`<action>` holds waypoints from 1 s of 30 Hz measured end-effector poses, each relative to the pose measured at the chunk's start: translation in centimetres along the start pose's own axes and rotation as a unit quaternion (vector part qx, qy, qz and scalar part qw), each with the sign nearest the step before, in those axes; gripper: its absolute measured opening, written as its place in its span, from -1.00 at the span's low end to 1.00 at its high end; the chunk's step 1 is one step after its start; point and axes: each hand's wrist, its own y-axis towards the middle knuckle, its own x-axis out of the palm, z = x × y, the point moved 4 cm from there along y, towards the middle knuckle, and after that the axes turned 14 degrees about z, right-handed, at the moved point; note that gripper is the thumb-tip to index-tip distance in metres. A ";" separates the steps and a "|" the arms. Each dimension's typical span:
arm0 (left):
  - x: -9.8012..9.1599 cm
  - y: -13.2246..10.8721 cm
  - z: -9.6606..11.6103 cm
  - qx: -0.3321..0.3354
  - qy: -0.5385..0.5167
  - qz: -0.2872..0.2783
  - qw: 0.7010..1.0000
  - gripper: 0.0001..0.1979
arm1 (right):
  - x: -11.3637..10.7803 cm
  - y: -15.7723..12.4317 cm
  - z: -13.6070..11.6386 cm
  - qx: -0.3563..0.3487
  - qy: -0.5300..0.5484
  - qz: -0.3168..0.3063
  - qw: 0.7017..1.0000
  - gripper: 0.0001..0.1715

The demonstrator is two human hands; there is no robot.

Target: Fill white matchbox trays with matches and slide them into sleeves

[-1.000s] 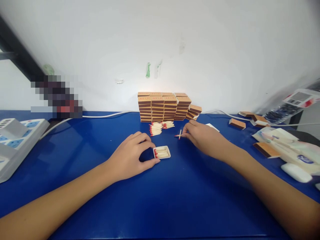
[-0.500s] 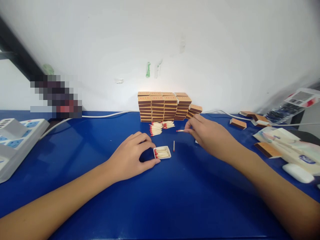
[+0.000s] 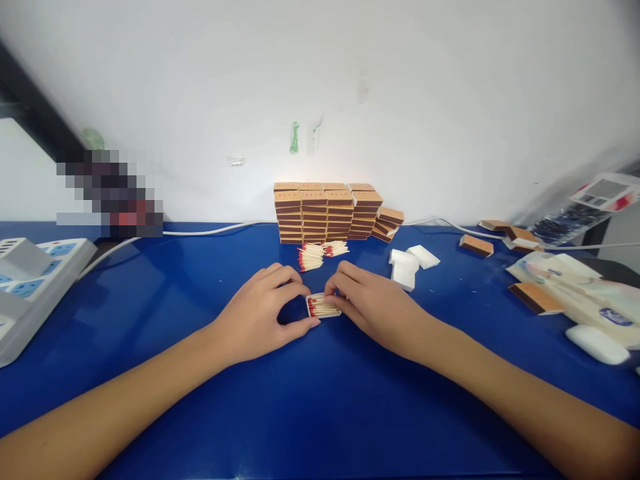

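Blue bench [image 3: 320, 413], matchbox stack [image 3: 315, 208] at the back. Left hand [image 3: 265, 313] is half curled, holding a little white tray [image 3: 323, 317] between thumb and finger. Right hand [image 3: 375, 303] pinches over the tray's right end, can't tell if it's gripping anything. Red-tipped matches [image 3: 319, 307] inside.

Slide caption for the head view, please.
Left hand and right hand at opposite ends of a white tray of matches, near stacked matchboxes.
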 end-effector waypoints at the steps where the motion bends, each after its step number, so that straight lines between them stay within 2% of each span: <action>1: 0.0 0.0 0.0 0.000 -0.001 0.001 1.000 -0.74 | 0.0 0.0 0.3 -0.001 0.005 0.006 1.000 -0.89; 6: -0.2 -0.1 0.0 -0.002 -0.006 0.002 1.000 -0.74 | -1.1 0.3 4.2 0.035 0.000 0.060 0.998 -0.84; 10: -0.2 -0.1 -0.1 -0.005 -0.006 0.000 1.000 -0.74 | -1.3 0.4 6.8 0.062 0.076 -0.027 0.995 -0.78; 14: -0.2 -0.2 -0.2 -0.007 -0.001 -0.007 1.000 -0.74 | -1.5 0.6 6.3 0.074 0.146 -0.085 0.983 -0.77; 18: -0.2 -0.3 -0.2 -0.009 0.000 -0.009 1.000 -0.75 | -1.1 0.7 5.6 0.067 0.154 -0.116 0.979 -0.76; 22: -0.2 -0.3 -0.2 -0.009 -0.003 -0.008 1.000 -0.74 | -0.4 1.0 6.9 0.086 0.099 -0.065 0.989 -0.74; 28: -0.1 -0.2 -0.2 -0.007 -0.007 -0.004 1.000 -0.73 | 0.6 2.1 8.0 0.080 0.029 0.036 0.996 -0.92; 30: -0.1 -0.2 -0.2 -0.006 -0.007 -0.003 1.000 -0.73 | 0.7 2.2 8.1 0.080 0.012 0.055 0.995 -0.89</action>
